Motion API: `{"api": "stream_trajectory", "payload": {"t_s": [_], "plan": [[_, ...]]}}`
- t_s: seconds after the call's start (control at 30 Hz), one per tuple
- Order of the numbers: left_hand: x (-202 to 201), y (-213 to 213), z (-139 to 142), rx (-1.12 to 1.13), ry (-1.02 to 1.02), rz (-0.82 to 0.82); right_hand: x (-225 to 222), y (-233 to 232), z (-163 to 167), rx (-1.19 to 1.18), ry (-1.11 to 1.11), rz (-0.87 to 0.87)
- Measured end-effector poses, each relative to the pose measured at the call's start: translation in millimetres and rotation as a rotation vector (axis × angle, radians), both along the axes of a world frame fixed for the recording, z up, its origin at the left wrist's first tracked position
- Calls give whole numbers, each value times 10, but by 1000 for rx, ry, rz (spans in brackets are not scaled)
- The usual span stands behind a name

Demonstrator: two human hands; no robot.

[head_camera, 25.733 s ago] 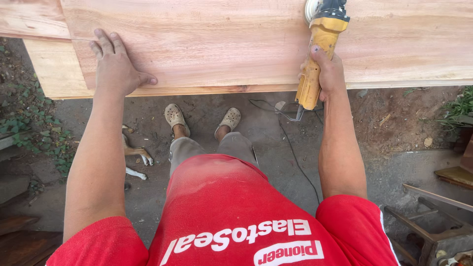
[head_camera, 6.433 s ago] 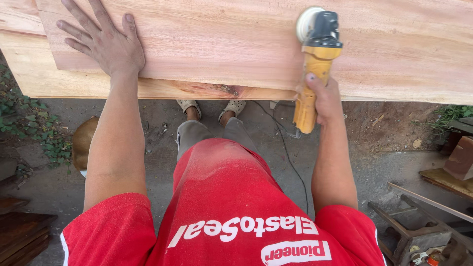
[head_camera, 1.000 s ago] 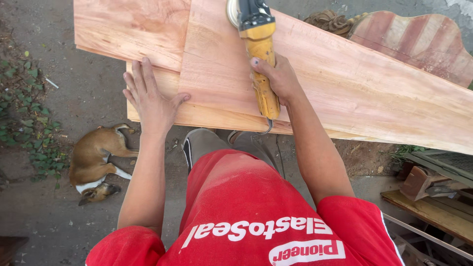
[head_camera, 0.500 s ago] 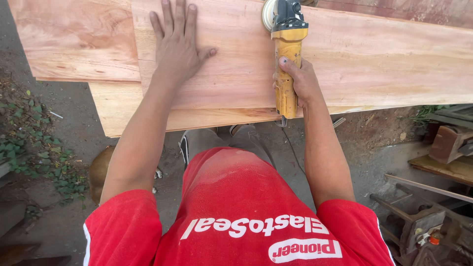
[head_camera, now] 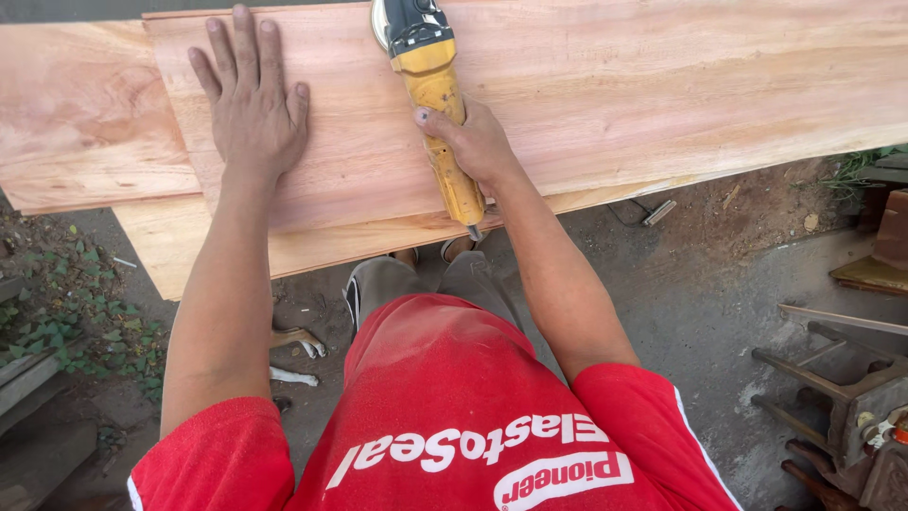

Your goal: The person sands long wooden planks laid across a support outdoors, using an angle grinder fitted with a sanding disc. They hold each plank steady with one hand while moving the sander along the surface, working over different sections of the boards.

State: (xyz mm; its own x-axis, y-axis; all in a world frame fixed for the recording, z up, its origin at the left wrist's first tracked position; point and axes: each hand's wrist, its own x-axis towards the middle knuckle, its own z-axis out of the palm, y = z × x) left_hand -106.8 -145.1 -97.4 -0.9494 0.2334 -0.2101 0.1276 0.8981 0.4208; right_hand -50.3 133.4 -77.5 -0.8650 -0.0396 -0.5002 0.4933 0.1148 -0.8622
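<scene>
Two hands are at work: the left hand (head_camera: 251, 104) lies flat and open on the top plank (head_camera: 615, 95), while the right hand (head_camera: 473, 142) is clenched round the yellow handle of one sander (head_camera: 430, 90), whose head rests on that plank just beyond the knuckles. The likeliest slip, I judge, is the sander skating sideways toward the nearby left fingers, or its cord snagging under the plank edge below the right wrist. At least three planks show, one sander, and one red shirt (head_camera: 445, 416).
</scene>
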Motion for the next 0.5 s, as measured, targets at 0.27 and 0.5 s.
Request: {"api": "stream_trajectory", "payload": {"t_s": [0.27,0.5], "plan": [[18,137,39,-44,-13,29,50,1233,144,81,-141,-180],[12,377,190,-139,-86,120,246,2199,258,-80,-100,-457]]}}
